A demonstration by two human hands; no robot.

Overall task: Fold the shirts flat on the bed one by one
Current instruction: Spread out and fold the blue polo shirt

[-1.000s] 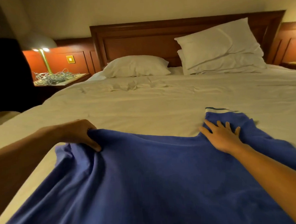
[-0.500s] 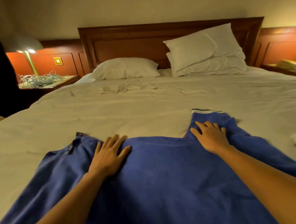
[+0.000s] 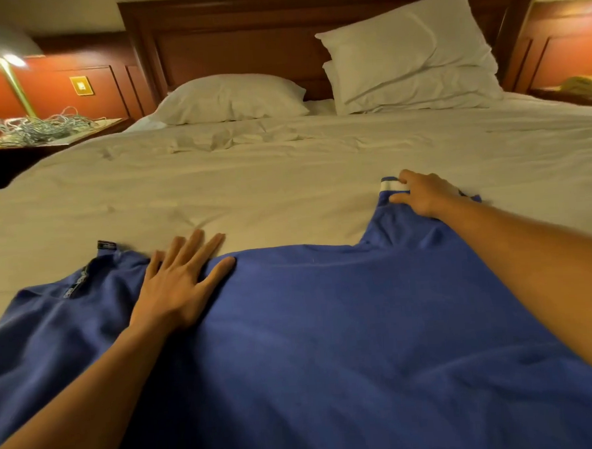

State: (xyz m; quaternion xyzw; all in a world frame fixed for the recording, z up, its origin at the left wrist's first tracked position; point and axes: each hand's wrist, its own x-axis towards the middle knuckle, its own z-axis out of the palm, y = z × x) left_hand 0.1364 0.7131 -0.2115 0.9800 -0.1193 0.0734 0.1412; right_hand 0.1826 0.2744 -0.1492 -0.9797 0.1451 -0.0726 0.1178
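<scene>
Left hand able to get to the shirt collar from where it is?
Probably yes. The left hand lies flat on the shirt just beside the collar, with only cloth between them.

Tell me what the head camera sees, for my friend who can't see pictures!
A person's left hand presses flat on a blue shirt spread over a white bed, while the right hand pinches the sleeve's striped cuff. White pillows lie by the headboard, and tangled cables sit under a lamp on the left.
</scene>
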